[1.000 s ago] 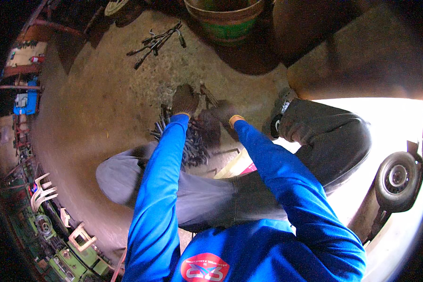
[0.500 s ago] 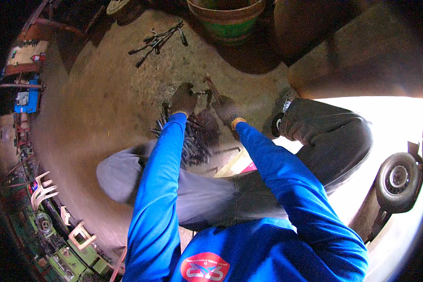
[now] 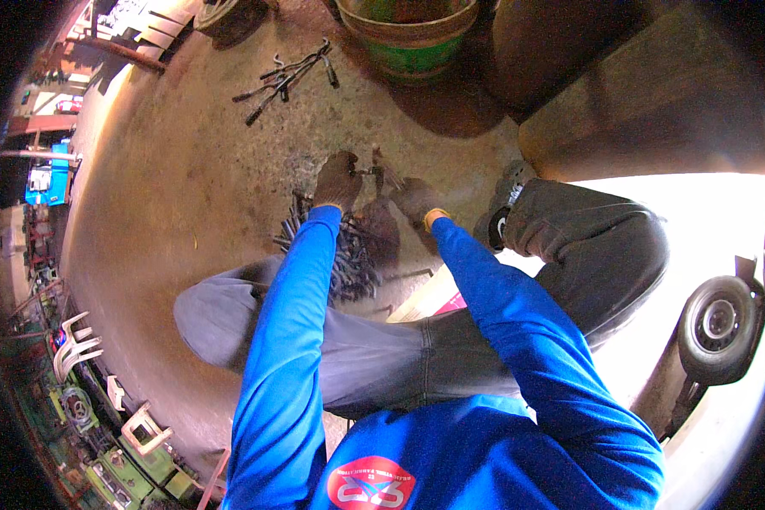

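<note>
My left hand (image 3: 337, 180), in a dark work glove, is closed around a short dark metal rod (image 3: 366, 171) whose end sticks out to the right. My right hand (image 3: 417, 201), gloved too and somewhat blurred, grips a slim brownish tool (image 3: 392, 177) that slants up and left toward the rod's end. The tool's exact kind is too smeared to make out. Just below the hands, a heap of dark metal rods (image 3: 353, 268) lies on the floor, partly covered by my left sleeve.
Several longer bent rods (image 3: 289, 78) lie farther off on the concrete floor (image 3: 170, 187). A green-banded bucket (image 3: 408, 51) stands at the far side. My bent legs (image 3: 374, 357) frame the heap. A wheel (image 3: 721, 319) is at right; plastic chairs (image 3: 76, 348) and green machinery (image 3: 132, 476) line the left.
The brownish tool has changed its angle near the rod's end, and its far end sits a little lower. My left hand has shifted slightly right with the rod.
</note>
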`<state>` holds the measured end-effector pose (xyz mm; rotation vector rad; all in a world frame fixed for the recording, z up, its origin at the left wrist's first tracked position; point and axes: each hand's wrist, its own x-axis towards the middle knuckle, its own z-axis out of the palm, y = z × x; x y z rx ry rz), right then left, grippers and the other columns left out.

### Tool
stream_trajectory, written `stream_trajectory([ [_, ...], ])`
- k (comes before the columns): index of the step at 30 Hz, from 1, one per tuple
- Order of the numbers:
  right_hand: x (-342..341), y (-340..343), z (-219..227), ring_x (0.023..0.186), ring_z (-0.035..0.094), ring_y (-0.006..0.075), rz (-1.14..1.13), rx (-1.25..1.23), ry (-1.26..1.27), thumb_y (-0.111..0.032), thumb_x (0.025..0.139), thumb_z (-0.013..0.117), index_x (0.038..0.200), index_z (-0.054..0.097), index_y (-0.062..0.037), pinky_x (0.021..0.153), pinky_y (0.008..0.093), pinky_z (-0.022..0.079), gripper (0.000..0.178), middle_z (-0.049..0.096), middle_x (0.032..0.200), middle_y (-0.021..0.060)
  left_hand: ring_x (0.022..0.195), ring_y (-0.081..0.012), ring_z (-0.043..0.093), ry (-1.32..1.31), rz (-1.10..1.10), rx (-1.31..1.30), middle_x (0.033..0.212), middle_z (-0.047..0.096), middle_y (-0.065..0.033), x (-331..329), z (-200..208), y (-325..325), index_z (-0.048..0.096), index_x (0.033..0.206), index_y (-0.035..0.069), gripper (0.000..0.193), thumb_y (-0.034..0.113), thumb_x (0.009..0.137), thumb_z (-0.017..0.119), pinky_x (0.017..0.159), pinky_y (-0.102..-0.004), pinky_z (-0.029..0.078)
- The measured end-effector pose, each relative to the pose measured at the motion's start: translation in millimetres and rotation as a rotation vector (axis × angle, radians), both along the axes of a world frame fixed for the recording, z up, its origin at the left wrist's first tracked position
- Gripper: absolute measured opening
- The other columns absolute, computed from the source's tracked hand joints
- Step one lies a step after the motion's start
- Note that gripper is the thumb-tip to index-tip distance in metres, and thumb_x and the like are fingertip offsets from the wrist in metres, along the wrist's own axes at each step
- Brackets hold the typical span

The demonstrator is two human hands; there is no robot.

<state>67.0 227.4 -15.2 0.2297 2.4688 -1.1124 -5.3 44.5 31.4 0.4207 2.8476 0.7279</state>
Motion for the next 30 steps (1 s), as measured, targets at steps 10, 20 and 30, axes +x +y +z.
stream_trajectory([
  [10,14,-4,12,0.074,0.065,0.0353,-0.063,-0.095,-0.028,-0.035,0.087,0.059,0.098,0.065,-0.0005,0.07,0.0483,0.049,0.036,0.066,0.084,0.0227,0.1,-0.038,0.06,0.006,-0.02,0.061,0.105,0.064,-0.0183,4,-13,-9,0.062,0.105,0.005,0.033,0.008,0.073,0.062,0.087,-0.0448,0.049],
  [20,1,1,1,0.09,0.065,0.0414,0.116,0.08,0.167,-0.036,0.087,0.056,0.104,0.066,-0.0015,0.08,0.0467,0.049,0.039,0.067,0.099,0.025,0.101,-0.04,0.058,0.052,-0.089,0.027,0.105,0.063,-0.0207,-9,-23,-3,0.062,0.105,0.004,0.032,0.009,0.073,0.062,0.088,-0.0474,0.048],
  [30,8,-7,31,0.099,0.062,0.0432,-0.048,-0.132,-0.016,-0.042,0.086,0.056,0.11,0.064,-0.0014,0.084,0.0466,0.048,0.047,0.064,0.11,0.0251,0.104,-0.0372,0.058,0.125,-0.125,-0.038,0.107,0.063,-0.018,0,-32,-19,0.061,0.105,0.005,0.031,0.01,0.075,0.063,0.09,-0.0454,0.047],
])
